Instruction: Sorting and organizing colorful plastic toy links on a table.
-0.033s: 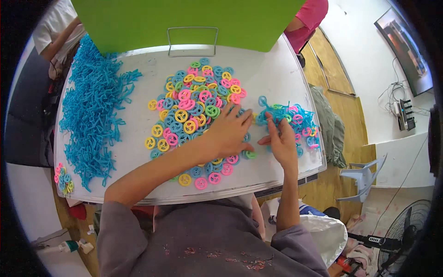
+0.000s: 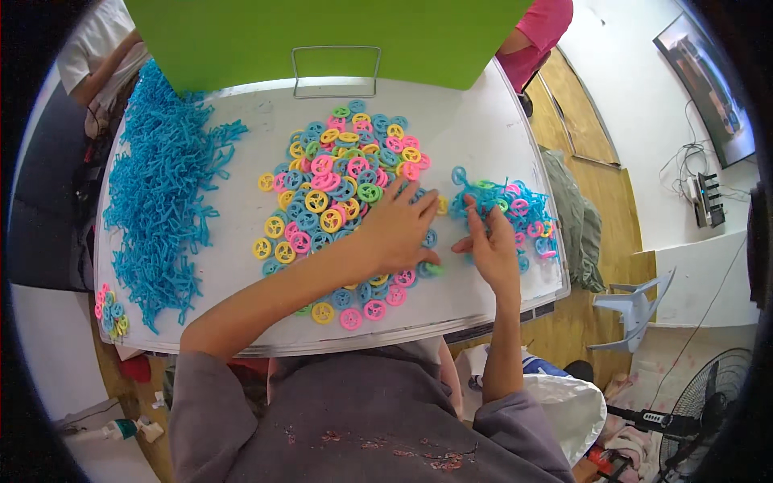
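Observation:
My left hand (image 2: 400,231) lies palm down on the right side of a heap of small plastic spoked wheels (image 2: 330,220) in blue, pink, yellow and green. Its fingers are spread, and a green wheel (image 2: 433,269) sits at the thumb. To the right, my right hand (image 2: 490,241) has its fingertips on a blue plastic strip (image 2: 469,201), seemingly pinched; the fingers partly hide it. Just beyond them is a smaller pile of blue strips mixed with wheels (image 2: 525,208). One blue wheel (image 2: 459,175) stands out at that pile's upper left.
A large heap of blue plastic strips (image 2: 157,201) covers the table's left side. A green panel with a wire handle (image 2: 335,97) borders the far edge. Several wheels (image 2: 111,311) lie at the left corner. Two other people sit beyond the table. A fan (image 2: 700,419) stands lower right.
The green wheel by my left thumb has shifted slightly left and looks blurred. My left hand has moved a touch; my right hand looks the same.

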A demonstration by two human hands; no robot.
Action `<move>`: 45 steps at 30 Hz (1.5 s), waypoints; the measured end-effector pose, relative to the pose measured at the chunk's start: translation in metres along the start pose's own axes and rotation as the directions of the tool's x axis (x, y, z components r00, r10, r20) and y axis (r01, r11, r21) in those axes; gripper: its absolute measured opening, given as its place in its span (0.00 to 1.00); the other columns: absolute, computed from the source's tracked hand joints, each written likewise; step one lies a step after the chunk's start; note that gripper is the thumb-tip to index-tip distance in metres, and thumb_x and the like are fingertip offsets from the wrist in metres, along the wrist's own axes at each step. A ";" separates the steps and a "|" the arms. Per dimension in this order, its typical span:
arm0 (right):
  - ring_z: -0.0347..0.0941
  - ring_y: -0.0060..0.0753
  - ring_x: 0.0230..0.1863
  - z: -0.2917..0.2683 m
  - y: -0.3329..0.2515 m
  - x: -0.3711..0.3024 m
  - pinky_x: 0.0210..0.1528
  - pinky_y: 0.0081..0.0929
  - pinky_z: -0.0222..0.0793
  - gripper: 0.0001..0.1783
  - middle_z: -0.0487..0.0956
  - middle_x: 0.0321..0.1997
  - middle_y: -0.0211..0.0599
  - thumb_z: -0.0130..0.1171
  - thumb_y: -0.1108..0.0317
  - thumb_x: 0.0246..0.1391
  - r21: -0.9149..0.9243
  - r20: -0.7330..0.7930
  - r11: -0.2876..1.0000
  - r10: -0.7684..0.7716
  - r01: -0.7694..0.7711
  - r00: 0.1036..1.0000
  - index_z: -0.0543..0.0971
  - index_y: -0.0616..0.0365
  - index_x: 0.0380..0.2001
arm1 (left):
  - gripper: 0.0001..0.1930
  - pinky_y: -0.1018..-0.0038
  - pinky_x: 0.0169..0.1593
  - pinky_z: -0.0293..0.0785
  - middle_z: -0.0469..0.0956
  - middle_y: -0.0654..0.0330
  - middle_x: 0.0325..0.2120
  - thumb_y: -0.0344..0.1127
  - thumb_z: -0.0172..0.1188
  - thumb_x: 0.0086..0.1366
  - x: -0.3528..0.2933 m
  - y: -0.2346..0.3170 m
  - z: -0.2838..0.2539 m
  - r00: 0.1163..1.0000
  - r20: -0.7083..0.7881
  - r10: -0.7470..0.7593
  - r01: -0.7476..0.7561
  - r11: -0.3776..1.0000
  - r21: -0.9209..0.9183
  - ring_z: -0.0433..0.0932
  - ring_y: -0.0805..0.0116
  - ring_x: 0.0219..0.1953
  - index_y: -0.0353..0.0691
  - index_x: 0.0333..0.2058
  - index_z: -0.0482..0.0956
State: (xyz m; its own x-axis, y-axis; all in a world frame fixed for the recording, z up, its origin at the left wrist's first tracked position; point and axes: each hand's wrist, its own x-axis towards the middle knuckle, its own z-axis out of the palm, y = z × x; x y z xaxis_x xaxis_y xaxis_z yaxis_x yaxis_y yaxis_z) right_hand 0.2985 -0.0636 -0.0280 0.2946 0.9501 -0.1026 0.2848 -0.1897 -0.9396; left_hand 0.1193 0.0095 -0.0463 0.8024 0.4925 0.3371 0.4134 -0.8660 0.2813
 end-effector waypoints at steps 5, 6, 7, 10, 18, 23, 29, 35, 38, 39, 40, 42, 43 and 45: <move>0.76 0.22 0.22 -0.004 -0.001 0.000 0.22 0.18 0.72 0.12 0.77 0.40 0.35 0.51 0.67 0.61 -0.047 -0.049 0.999 -0.024 0.022 0.998 0.71 0.67 0.39 | 0.28 0.53 0.66 0.47 0.65 0.50 0.55 0.37 0.64 0.51 -0.003 -0.012 -0.029 0.985 0.166 -0.048 0.029 0.993 0.116 0.55 0.43 0.61 0.29 0.50 0.70; 0.75 0.20 0.22 -0.004 -0.003 0.000 0.23 0.17 0.71 0.11 0.78 0.35 0.32 0.52 0.67 0.61 -0.073 -0.057 0.996 -0.044 0.040 0.997 0.72 0.66 0.38 | 0.28 0.53 0.66 0.47 0.65 0.50 0.55 0.37 0.64 0.51 -0.004 -0.010 -0.031 0.985 0.166 -0.048 0.029 0.993 0.118 0.55 0.43 0.61 0.29 0.50 0.70; 0.75 0.20 0.22 -0.002 -0.005 0.001 0.23 0.17 0.71 0.11 0.78 0.35 0.32 0.52 0.67 0.61 -0.072 -0.051 0.996 -0.048 0.044 0.998 0.72 0.66 0.38 | 0.26 0.54 0.64 0.51 0.66 0.51 0.53 0.34 0.63 0.51 -0.006 -0.006 -0.033 0.993 0.091 -0.070 0.060 0.992 0.112 0.58 0.46 0.60 0.30 0.49 0.71; 0.73 0.17 0.23 0.006 -0.012 -0.003 0.25 0.17 0.70 0.08 0.76 0.30 0.28 0.54 0.69 0.60 0.092 -0.114 0.988 -0.115 0.126 0.987 0.74 0.64 0.37 | 0.21 0.59 0.57 0.63 0.71 0.53 0.47 0.27 0.61 0.52 -0.005 0.009 -0.037 0.978 -0.082 -0.194 0.173 0.960 -0.220 0.66 0.52 0.55 0.33 0.46 0.73; 0.73 0.21 0.33 0.042 -0.050 -0.016 0.38 0.22 0.72 0.13 0.78 0.36 0.31 0.53 0.70 0.60 0.551 0.136 0.832 -0.157 0.057 0.978 0.75 0.63 0.45 | 0.10 0.75 0.35 0.76 0.77 0.57 0.34 0.19 0.59 0.54 -0.019 0.022 -0.053 0.801 -0.204 -0.562 0.160 0.531 -0.832 0.78 0.63 0.32 0.36 0.36 0.79; 0.75 0.23 0.38 0.044 -0.052 -0.006 0.43 0.25 0.73 0.15 0.78 0.42 0.33 0.50 0.67 0.61 0.769 0.533 0.416 0.002 -0.485 0.846 0.74 0.64 0.48 | 0.13 0.71 0.39 0.78 0.77 0.52 0.36 0.18 0.60 0.49 -0.053 0.004 -0.061 0.804 -0.590 -0.072 -0.088 0.967 -0.239 0.79 0.61 0.38 0.34 0.36 0.80; 0.73 0.17 0.32 0.072 -0.057 0.009 0.39 0.18 0.71 0.11 0.79 0.32 0.30 0.54 0.72 0.58 0.412 0.393 0.911 -0.176 -0.002 0.903 0.77 0.65 0.42 | 0.14 0.70 0.40 0.79 0.78 0.50 0.37 0.18 0.60 0.47 -0.066 -0.011 -0.072 0.787 -0.614 0.065 -0.137 0.988 -0.071 0.80 0.59 0.38 0.32 0.36 0.80; 0.75 0.19 0.35 0.093 -0.064 0.022 0.37 0.17 0.71 0.10 0.80 0.33 0.32 0.60 0.75 0.53 0.460 0.412 0.888 -0.231 0.017 0.881 0.78 0.66 0.39 | 0.11 0.71 0.38 0.78 0.79 0.54 0.35 0.20 0.62 0.50 -0.076 -0.020 -0.074 0.744 -0.649 -0.161 0.002 0.971 -0.238 0.80 0.62 0.37 0.35 0.35 0.79; 0.75 0.20 0.33 0.096 -0.074 0.028 0.38 0.17 0.71 0.10 0.79 0.32 0.32 0.58 0.75 0.54 0.399 0.337 0.907 -0.284 0.137 0.898 0.78 0.65 0.40 | 0.10 0.71 0.35 0.76 0.78 0.55 0.34 0.22 0.62 0.52 -0.080 -0.036 -0.083 0.689 -0.580 -0.435 0.239 0.892 -0.384 0.78 0.61 0.33 0.36 0.35 0.79; 0.75 0.20 0.33 0.096 -0.075 0.030 0.38 0.17 0.71 0.10 0.79 0.32 0.32 0.58 0.75 0.54 0.401 0.341 0.906 -0.285 0.136 0.896 0.78 0.65 0.40 | 0.10 0.71 0.33 0.75 0.78 0.55 0.34 0.24 0.63 0.52 -0.082 -0.046 -0.088 0.617 -0.514 -0.596 0.396 0.799 -0.452 0.77 0.61 0.30 0.36 0.35 0.79; 0.75 0.21 0.34 0.096 -0.076 0.031 0.39 0.17 0.71 0.10 0.79 0.32 0.33 0.58 0.75 0.54 0.385 0.329 0.911 -0.286 0.149 0.900 0.77 0.65 0.40 | 0.10 0.71 0.33 0.75 0.78 0.55 0.34 0.24 0.63 0.52 -0.086 -0.061 -0.084 0.615 -0.515 -0.598 0.398 0.798 -0.452 0.77 0.61 0.30 0.36 0.35 0.79; 0.76 0.21 0.35 0.099 -0.079 0.031 0.39 0.18 0.72 0.10 0.79 0.32 0.33 0.59 0.75 0.54 0.372 0.323 0.913 -0.296 0.167 0.899 0.77 0.65 0.41 | 0.11 0.69 0.31 0.72 0.74 0.55 0.30 0.24 0.63 0.51 -0.095 -0.089 -0.072 0.705 -0.479 -0.524 0.514 0.842 -0.165 0.75 0.59 0.27 0.38 0.36 0.78; 0.76 0.22 0.36 0.100 -0.076 0.030 0.40 0.18 0.72 0.10 0.79 0.33 0.33 0.59 0.75 0.54 0.398 0.331 0.908 -0.272 0.127 0.904 0.76 0.65 0.41 | 0.11 0.69 0.31 0.72 0.74 0.55 0.30 0.24 0.63 0.51 -0.093 -0.089 -0.071 0.704 -0.481 -0.523 0.513 0.843 -0.165 0.75 0.59 0.27 0.38 0.36 0.78; 0.76 0.22 0.36 0.104 -0.071 0.031 0.41 0.19 0.72 0.11 0.79 0.33 0.34 0.59 0.75 0.53 0.424 0.339 0.901 -0.251 0.091 0.907 0.75 0.65 0.40 | 0.12 0.71 0.31 0.71 0.73 0.55 0.31 0.26 0.63 0.52 -0.090 -0.088 -0.068 0.665 -0.370 -0.649 0.584 0.761 -0.284 0.74 0.61 0.27 0.39 0.37 0.79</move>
State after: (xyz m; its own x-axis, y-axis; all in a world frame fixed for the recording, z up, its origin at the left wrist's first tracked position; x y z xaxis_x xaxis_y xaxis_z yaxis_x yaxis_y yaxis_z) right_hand 0.1923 0.0054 0.0017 -0.1136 0.9930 0.0321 -0.1030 0.0203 -0.9945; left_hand -0.0180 0.0471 -0.0402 0.1060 0.9213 0.3743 0.6609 -0.3465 0.6658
